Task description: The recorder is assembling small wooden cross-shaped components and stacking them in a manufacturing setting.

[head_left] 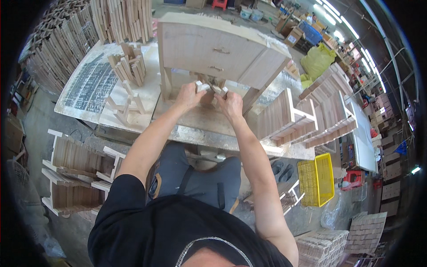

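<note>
Both my arms reach forward over the worktable. My left hand (190, 95) is closed round a small pale wooden piece (202, 86) whose cut end faces up. My right hand (230, 105), a little to the right, pinches another pale wooden piece (221, 91). The two pieces lean apart from each other; whether they join lower down is hidden by my fingers. Just beyond the hands stands an upright wooden box-like stand (218, 49) on legs, with two small slots in its front panel. A bit of something metallic or dark shows under its panel, too small to name.
Assembled wooden frames (126, 104) and short wooden parts (129, 64) stand on the table's left. Slatted wooden pieces (280, 115) lean at the right. Tall stacks of slats (122, 22) rise at the back left. A yellow crate (316, 180) sits on the floor at right.
</note>
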Demonstrator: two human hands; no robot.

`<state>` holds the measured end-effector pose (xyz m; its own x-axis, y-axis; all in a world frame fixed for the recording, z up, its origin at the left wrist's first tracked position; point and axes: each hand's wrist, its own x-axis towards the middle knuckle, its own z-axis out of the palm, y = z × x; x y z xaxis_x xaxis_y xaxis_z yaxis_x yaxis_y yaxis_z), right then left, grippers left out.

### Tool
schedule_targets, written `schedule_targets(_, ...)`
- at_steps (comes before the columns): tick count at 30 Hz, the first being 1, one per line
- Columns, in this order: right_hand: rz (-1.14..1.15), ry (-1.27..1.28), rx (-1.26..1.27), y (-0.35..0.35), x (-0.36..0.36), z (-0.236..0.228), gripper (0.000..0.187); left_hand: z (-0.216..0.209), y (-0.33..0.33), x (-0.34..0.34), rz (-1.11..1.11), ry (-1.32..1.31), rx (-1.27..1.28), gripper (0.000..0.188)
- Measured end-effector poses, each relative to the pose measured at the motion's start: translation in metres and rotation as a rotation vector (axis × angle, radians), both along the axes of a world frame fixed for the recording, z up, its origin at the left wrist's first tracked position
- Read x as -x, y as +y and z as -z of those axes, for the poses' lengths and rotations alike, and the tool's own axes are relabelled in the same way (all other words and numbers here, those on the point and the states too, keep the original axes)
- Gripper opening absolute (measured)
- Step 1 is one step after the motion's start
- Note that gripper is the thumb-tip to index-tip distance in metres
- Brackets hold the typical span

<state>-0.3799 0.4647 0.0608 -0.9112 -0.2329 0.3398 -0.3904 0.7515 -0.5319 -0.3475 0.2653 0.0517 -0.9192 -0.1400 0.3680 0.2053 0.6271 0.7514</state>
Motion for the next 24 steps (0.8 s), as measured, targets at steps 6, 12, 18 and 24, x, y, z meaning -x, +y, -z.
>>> schedule_targets(6,-0.096,-0.003,0.001,0.012,-0.021,0.0,0.041,0.001,0.007,-0.028,-0.085,0.009,-0.055,0.032)
schedule_targets(12,-0.564,-0.264,0.323,0.046,-0.092,-0.025,0.031,-0.007,-0.037,-0.119,-0.006,-0.079,-0.273,0.025)
schedule_targets(18,-0.828,0.584,-0.259,0.009,-0.134,-0.083,0.047,-0.052,-0.09,-0.191,0.185,-0.507,-1.025,0.025)
schedule_targets(24,-0.849,0.561,0.176,-0.094,-0.113,-0.097,0.022,-0.015,-0.145,-0.245,-0.635,0.205,-0.349,0.031)
